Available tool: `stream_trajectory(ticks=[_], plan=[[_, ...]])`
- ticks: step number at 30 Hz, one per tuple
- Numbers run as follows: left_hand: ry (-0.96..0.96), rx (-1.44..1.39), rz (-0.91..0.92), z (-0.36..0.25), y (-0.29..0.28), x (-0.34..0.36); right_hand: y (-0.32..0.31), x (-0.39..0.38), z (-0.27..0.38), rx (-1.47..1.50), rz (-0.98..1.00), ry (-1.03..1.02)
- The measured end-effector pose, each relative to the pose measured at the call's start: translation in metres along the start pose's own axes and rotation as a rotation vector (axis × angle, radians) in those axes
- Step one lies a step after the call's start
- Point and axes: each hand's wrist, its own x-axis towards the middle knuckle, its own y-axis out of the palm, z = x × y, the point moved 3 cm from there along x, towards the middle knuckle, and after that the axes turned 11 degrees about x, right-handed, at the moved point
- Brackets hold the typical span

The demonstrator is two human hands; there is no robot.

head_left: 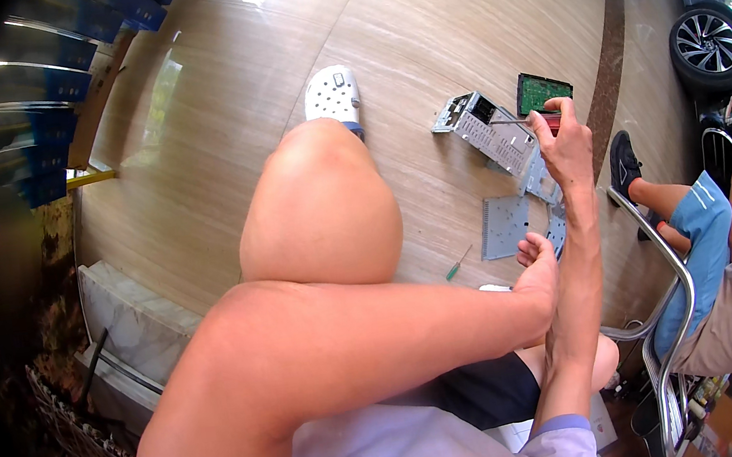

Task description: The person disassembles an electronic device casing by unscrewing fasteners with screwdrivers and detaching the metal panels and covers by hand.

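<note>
My right hand point(567, 149) is closed round the red handle of a screwdriver point(510, 121). Its thin shaft points left, over the upper end of a silver metal device housing point(491, 133) on the floor; whether the tip touches cannot be told. Beside the housing lies a green circuit board point(544, 91). My left hand point(537, 275) rests near my right forearm, fingers loosely curled and apart, holding nothing visible. Close to it are a flat metal panel point(504, 226) and another metal plate point(556, 231), partly hidden by my arm.
A green-handled screwdriver point(458, 264) lies on the tiled floor. My foot wears a white clog point(331, 94). At right, another person in blue shorts point(699, 224) sits by a chrome chair frame point(685, 281), near a car wheel point(710, 51). Blue boxes point(45, 144) stand at left.
</note>
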Motion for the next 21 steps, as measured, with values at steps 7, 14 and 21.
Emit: stream_trajectory(ticks=[7,14,21], plan=[[-0.013,0.094,-0.043,-0.007,0.005,0.011,0.008,0.002,0.016,0.174,-0.01,0.012],[-0.071,0.068,-0.078,-0.011,0.007,0.017,0.012,0.006,0.018,0.174,0.116,0.019],[-0.114,0.084,-0.107,-0.01,0.006,0.015,0.011,0.008,0.024,0.098,0.076,0.02]])
